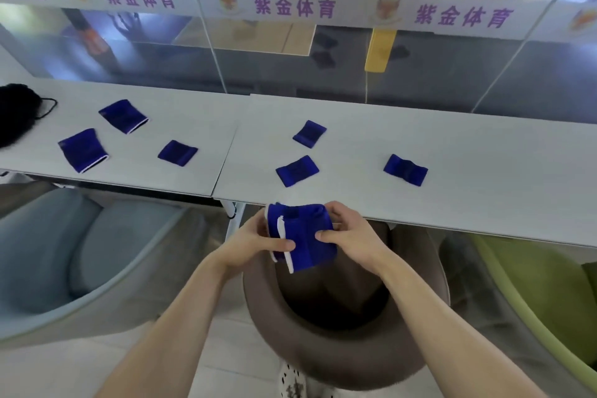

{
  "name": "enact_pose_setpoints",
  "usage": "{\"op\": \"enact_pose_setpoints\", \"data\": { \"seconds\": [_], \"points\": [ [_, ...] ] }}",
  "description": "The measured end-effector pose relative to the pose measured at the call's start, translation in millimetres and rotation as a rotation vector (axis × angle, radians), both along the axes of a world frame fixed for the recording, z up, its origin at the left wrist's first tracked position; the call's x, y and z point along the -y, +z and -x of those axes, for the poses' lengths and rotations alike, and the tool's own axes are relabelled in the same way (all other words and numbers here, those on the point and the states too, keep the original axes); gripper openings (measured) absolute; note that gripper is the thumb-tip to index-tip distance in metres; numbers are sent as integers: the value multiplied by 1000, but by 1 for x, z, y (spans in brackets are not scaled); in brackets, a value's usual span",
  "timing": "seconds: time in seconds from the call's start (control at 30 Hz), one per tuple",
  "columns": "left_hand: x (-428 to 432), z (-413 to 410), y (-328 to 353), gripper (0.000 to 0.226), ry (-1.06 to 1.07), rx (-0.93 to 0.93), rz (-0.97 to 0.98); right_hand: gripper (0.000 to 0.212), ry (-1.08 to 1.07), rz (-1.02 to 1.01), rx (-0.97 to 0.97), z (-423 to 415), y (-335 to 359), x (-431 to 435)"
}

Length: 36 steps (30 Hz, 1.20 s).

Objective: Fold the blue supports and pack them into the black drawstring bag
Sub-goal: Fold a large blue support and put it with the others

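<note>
Cut off at the far left edge, fuzzy black drawstring bag [14, 116] on the pale worktop [468, 152]; low centre, left hand [255, 241] and right hand [347, 233] each in a closed grip on a soft knitted blue support [307, 236], white-edged, partly folded, its far side hidden.

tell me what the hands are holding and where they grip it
Both hands hold one blue support above the brown chair: left hand at its white-trimmed edge, right hand at the opposite side.
</note>
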<state>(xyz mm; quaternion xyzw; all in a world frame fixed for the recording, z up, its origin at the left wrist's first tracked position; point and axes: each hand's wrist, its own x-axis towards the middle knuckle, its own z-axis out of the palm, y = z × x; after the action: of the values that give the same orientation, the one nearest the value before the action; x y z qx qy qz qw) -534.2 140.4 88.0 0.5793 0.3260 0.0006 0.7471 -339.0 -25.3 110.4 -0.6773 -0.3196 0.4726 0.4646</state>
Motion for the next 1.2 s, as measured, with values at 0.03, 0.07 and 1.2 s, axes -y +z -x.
{"op": "enact_pose_setpoints", "data": {
  "seconds": [0.03, 0.07, 1.2],
  "points": [
    [6, 4, 0, 78, 31, -3, -40, 57, 3, -3, 24, 4, -1, 0],
    [10, 7, 2, 66, 77, -11, -74, 68, 15, -10, 70, 9, -3, 1],
    [-307, 213, 3, 53, 133, -21, -171, 22, -267, 22, 278, 238, -23, -342]
  ]
}}
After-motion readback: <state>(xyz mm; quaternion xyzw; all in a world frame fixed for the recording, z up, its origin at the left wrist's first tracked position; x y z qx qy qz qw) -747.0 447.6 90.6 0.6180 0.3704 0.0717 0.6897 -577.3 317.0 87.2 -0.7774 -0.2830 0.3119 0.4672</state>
